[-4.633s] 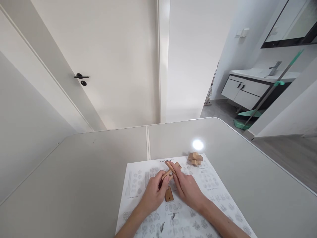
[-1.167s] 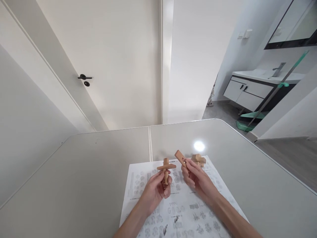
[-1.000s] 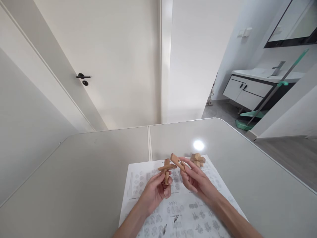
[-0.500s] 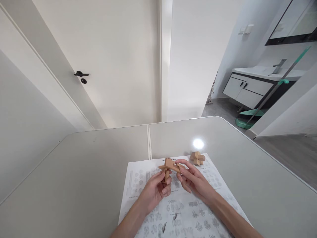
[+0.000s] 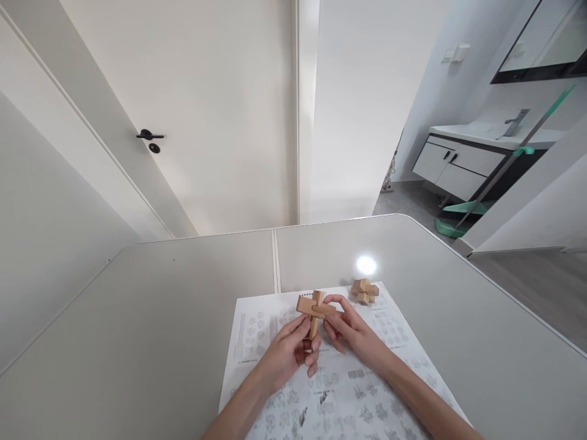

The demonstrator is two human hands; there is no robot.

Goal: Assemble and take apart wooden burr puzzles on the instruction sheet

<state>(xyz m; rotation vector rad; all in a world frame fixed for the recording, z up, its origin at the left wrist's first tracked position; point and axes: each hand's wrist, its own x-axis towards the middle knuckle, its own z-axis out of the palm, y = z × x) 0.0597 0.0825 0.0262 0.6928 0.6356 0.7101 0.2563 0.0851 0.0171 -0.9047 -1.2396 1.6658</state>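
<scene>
- I see tan wooden pieces (image 5: pixel 317 310) crossed above the printed sheet (image 5: pixel 250 388), their joint unclear to me.
- Left hand (image 5: pixel 283 357), curled, pinches them low.
- Right hand (image 5: pixel 360 336) grips their right end.

Left hand (image 5: pixel 287 355), right hand (image 5: pixel 358 337) near each other, fingers (image 5: pixel 338 299) bent, forearms (image 5: pixel 238 400) converging.

L+R fingers (image 5: pixel 299 330) on crossed wd pcs (image 5: pixel 306 305), ppr (image 5: pixel 339 388) below

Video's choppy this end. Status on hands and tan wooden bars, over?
Left hand, right hand: both gripping crossed tan wooden bars. Bars above white printed paper sheet. Nearby knobbly tan wooden cluster apart from both hands, not blocking.
</scene>
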